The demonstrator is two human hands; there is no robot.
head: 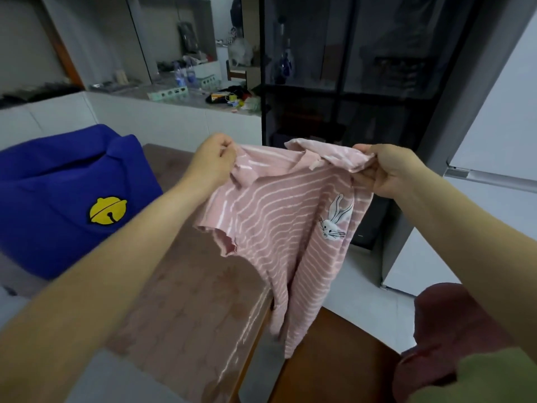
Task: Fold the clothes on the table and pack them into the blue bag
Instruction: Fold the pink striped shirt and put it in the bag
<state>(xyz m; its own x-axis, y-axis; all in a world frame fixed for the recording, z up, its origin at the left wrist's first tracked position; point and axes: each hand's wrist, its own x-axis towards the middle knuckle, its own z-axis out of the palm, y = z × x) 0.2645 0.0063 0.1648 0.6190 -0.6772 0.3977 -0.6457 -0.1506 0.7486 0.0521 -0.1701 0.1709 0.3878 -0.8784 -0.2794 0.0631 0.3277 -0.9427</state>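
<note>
I hold a limp, light pink shirt (279, 225) aloft, left hand (213, 162) and right hand (390, 173) pinching its shoulders.

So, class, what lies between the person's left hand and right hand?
The pink striped shirt, collar gripped by left hand and right hand, per the head view.

Pink shirt (279, 216) with white stripes and white rabbit (334, 221); blue bag (58, 181) with yellow bell (107, 210)
</note>
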